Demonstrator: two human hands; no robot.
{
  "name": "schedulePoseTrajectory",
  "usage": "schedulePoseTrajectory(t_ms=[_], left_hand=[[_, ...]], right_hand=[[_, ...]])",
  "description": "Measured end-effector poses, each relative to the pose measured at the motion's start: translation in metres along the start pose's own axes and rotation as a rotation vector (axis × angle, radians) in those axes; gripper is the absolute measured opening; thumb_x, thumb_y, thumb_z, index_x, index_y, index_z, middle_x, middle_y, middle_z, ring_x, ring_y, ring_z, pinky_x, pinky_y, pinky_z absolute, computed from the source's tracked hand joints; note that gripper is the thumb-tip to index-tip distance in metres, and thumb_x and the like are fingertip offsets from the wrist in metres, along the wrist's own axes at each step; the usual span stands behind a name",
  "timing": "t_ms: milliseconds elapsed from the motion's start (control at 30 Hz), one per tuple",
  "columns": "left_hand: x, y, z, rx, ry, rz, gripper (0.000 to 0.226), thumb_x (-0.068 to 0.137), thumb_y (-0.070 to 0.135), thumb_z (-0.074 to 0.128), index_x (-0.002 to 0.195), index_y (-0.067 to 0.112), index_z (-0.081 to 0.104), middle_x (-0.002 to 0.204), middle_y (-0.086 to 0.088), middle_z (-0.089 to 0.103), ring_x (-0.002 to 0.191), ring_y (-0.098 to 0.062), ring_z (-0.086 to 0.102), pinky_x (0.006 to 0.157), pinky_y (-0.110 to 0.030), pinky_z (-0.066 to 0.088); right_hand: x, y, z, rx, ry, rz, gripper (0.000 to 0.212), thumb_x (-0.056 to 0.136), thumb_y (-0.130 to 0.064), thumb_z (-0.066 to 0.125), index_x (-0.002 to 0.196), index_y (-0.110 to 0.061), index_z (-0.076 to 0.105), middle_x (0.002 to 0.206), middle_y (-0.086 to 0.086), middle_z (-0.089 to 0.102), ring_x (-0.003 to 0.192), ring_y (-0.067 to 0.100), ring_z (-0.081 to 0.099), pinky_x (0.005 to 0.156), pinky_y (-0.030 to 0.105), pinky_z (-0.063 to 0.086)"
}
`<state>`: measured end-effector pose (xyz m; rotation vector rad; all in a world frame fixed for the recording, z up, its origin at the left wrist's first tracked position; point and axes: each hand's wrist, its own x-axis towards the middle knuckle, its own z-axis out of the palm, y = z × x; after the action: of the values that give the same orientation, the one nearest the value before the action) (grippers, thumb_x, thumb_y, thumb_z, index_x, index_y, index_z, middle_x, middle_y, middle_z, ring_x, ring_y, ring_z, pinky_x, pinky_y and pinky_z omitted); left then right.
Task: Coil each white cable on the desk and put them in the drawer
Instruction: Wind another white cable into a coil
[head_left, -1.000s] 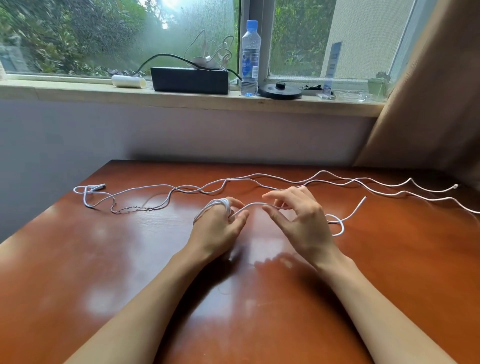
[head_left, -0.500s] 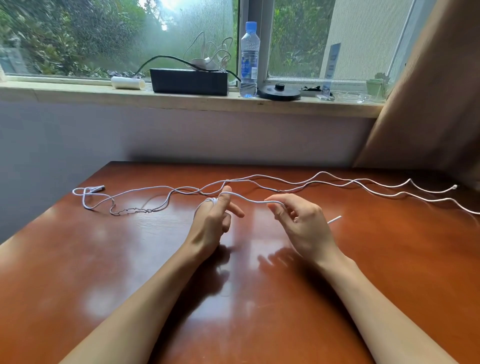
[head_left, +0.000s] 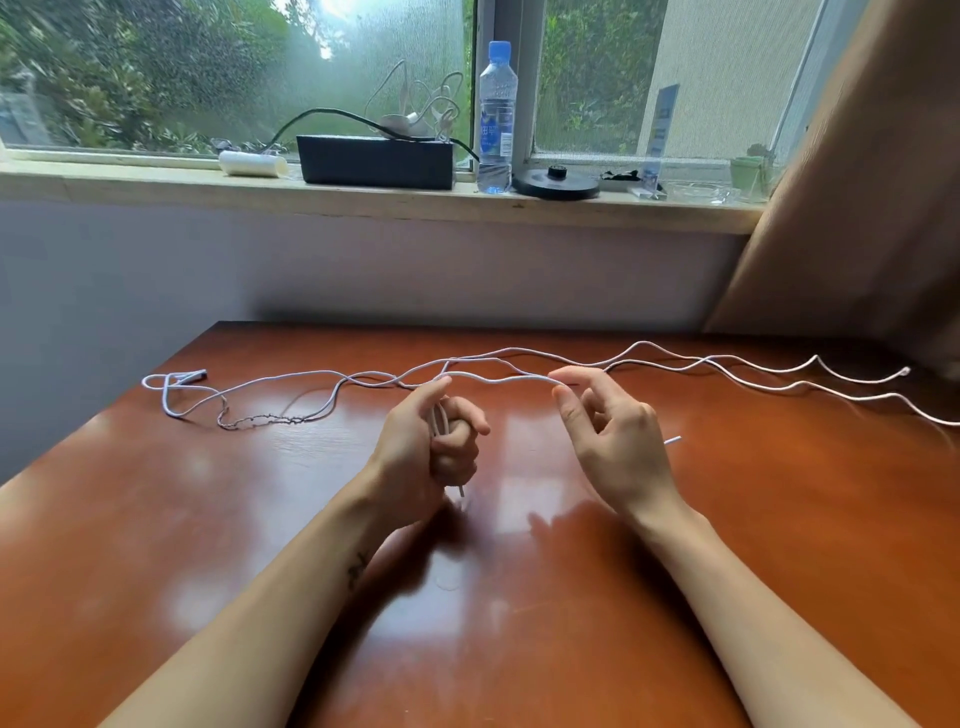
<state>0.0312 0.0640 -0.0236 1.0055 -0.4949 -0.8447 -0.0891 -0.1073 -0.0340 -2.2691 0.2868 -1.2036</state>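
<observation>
Our bare forearms lay across the lower part of the view, the left running in from 7 o'clock and the right from 5 o'clock, both angled toward the middle. Our left hand (head_left: 431, 447) was a fist with the thumb side up. Its fingers were curled round turns of the white cable (head_left: 498, 381), and the thumb was raised toward 12 o'clock against the strand. At its 3 o'clock, apart from it, our right hand (head_left: 613, 441) pinched the same strand between thumb and forefinger, the other fingers loosely bent.
</observation>
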Motion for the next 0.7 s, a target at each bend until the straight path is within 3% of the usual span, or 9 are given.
schedulePoseTrajectory(t_ms=[167,433,600,700], left_hand=[[-0.001,0.004,-0.004,-0.229,-0.026,0.100,0.049,0.090,0.031,0.036,0.055,0.007,0.059,0.039,0.003,0.020,0.041,-0.015,0.005,0.047,-0.022,0.008],[0.000,0.008,-0.013,-0.614,0.011,0.134,0.055,0.105,0.033,0.027,0.066,0.011,0.058,0.051,0.003,0.024,0.035,-0.010,0.021,0.039,-0.024,0.019],[0.004,0.011,-0.016,-0.727,0.081,0.156,0.058,0.106,0.045,0.026,0.103,0.002,0.065,0.059,0.003,0.029,0.044,-0.011,0.024,0.045,-0.023,0.023],[0.006,0.013,-0.022,-0.700,0.146,0.198,0.061,0.104,0.048,0.029,0.123,-0.002,0.059,0.066,0.001,0.032,0.051,-0.012,0.026,0.050,-0.024,0.026]], right_hand=[[-0.001,0.001,0.003,-0.049,-0.037,0.060,0.019,0.095,-0.044,0.066,0.100,-0.028,0.057,0.061,-0.009,0.055,0.058,0.014,0.054,0.061,0.038,0.049],[-0.002,0.007,0.007,-0.144,-0.272,0.066,0.028,0.082,-0.057,0.075,0.082,-0.030,0.066,0.058,-0.009,0.061,0.059,0.010,0.059,0.067,0.036,0.052],[-0.004,0.005,0.014,-0.045,-0.427,0.027,0.025,0.077,-0.055,0.080,0.081,-0.031,0.075,0.055,-0.011,0.061,0.056,0.007,0.061,0.065,0.036,0.053],[-0.008,-0.001,0.014,0.046,-0.475,0.007,0.016,0.079,-0.043,0.083,0.083,-0.027,0.080,0.047,-0.017,0.049,0.048,0.006,0.043,0.053,0.021,0.035]])
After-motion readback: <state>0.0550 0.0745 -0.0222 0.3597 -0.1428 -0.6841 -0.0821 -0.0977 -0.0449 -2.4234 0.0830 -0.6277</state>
